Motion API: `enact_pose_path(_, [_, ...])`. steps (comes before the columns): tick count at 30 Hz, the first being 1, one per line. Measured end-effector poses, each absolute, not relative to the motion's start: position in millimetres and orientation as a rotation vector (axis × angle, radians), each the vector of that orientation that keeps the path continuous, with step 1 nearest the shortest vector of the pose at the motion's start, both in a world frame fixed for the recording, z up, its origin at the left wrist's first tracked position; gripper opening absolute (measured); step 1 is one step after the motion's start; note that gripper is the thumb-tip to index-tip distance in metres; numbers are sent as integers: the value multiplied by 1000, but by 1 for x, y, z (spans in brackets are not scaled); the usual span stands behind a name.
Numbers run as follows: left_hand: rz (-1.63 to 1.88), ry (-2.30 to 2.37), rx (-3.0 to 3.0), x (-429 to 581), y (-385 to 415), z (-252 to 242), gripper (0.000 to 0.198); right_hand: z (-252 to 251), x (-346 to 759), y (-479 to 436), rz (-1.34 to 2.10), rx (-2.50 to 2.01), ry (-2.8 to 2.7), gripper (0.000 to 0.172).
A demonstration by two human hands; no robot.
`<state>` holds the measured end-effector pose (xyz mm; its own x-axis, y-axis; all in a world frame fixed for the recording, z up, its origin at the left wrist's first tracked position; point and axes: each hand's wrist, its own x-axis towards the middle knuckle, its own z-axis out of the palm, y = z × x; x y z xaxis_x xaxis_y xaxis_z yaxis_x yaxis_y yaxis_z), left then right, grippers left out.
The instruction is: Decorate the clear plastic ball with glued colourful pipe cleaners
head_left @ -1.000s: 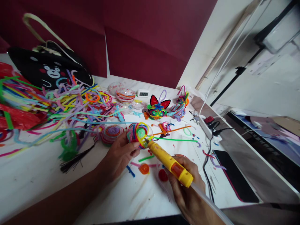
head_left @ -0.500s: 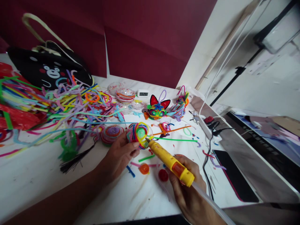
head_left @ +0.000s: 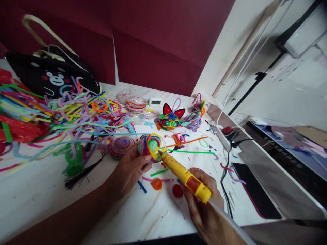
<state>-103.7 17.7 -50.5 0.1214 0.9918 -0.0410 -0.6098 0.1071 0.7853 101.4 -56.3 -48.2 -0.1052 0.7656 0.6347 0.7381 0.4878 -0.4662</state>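
Note:
My left hand (head_left: 133, 166) is closed on a ball wrapped in coloured pipe cleaners (head_left: 149, 144), with a green coil ringed in yellow, red and blue on its front. A yellow hot glue gun (head_left: 186, 175) is in my right hand (head_left: 204, 204), its metal nozzle at the yellow ring on the ball; whether they touch I cannot tell. A clear glue stick (head_left: 230, 221) runs out of the gun's back end. Below the ball lie an orange coil (head_left: 156, 184), a dark red coil (head_left: 177, 191) and short pipe cleaner pieces (head_left: 159, 172).
Loose pipe cleaners (head_left: 84, 119) heap up at the left, by a black bag (head_left: 53, 75). Behind stand a cat-eared ornament (head_left: 170, 119), a small digital clock (head_left: 155, 102) and clear balls (head_left: 136, 103). A power strip (head_left: 226, 141) and a phone (head_left: 257, 190) lie on the right.
The view has shifted very slightly. Both hands, the ball and the glue gun keep nearly the same positions.

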Motion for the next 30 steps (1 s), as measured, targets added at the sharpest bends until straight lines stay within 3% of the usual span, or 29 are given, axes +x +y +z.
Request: enact_pose_path(30, [1305,661,680,-103,17,-49,24,-44,99,-56,-4,-1174,-1932,23])
